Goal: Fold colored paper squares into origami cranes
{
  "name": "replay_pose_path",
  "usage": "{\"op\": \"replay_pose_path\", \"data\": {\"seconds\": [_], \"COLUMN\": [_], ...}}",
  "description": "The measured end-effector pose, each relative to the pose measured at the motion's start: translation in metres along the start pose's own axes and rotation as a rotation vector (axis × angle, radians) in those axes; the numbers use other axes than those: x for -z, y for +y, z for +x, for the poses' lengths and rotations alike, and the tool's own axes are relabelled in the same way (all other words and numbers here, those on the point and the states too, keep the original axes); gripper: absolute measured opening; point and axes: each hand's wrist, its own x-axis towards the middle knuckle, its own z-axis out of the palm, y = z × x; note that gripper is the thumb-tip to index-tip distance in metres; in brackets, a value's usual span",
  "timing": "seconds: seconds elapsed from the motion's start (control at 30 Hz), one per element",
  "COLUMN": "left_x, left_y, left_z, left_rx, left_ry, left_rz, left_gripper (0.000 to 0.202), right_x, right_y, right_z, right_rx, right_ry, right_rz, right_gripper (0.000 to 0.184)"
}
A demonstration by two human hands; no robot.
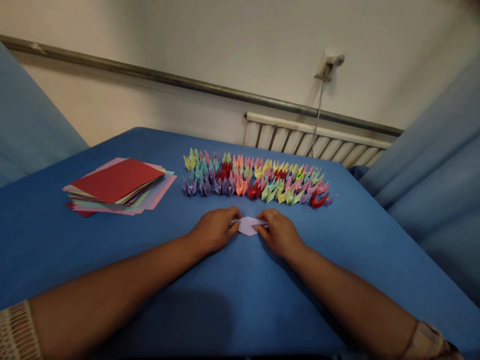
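Observation:
Between my two hands is a small folded piece of lilac origami paper [248,226], its middle showing as a flat pointed shape. My left hand [217,227] pinches its left end between thumb and fingers. The opposite end is pinched by my right hand [279,230]. Both ends of the paper are partly hidden by my fingertips. Just beyond my hands stand rows of small folded paper cranes [242,185] in many colours, among them purple, red, yellow, green and pink.
A loose stack of coloured paper sheets [118,180], red on top, lies to the left on the blue-covered table [180,310]. Behind the table are a radiator [292,136], a metal rail [180,82] and a wall socket [326,67] with a cord. Blue curtains [438,165] hang at both sides.

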Motion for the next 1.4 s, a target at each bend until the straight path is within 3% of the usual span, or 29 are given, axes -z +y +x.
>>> {"op": "replay_pose_path", "data": {"seconds": [0.1, 0.3, 0.4, 0.5, 0.7, 1.0, 1.4], "left_x": [0.000, -0.001, -0.006, -0.010, -0.001, -0.005, -0.009], "left_y": [-0.004, -0.005, -0.003, -0.003, -0.002, -0.005, -0.001], "left_z": [0.001, -0.002, -0.006, -0.010, -0.010, 0.000, 0.001], "left_rx": [-0.062, -0.222, -0.356, -0.382, -0.452, -0.408, -0.199], "left_ry": [0.013, 0.122, 0.042, -0.033, -0.077, -0.052, 0.006], "left_rz": [0.067, 0.183, 0.182, 0.175, 0.094, 0.030, -0.079], "left_gripper": [0.017, 0.020, 0.026, 0.027, 0.022, 0.019, 0.010], "right_x": [0.000, 0.003, 0.007, 0.009, 0.004, 0.003, -0.001], "right_y": [-0.003, -0.007, -0.010, -0.011, -0.008, -0.006, -0.003], "right_z": [-0.002, -0.010, -0.013, -0.015, -0.011, -0.006, -0.004], "right_rx": [0.135, 0.301, 0.303, 0.300, 0.335, 0.306, 0.125], "right_ry": [0.023, -0.099, -0.104, -0.119, -0.138, -0.119, -0.045], "right_rz": [-0.120, -0.237, -0.313, -0.360, -0.207, -0.110, -0.015], "right_gripper": [0.023, 0.033, 0.032, 0.030, 0.028, 0.021, 0.006]}}
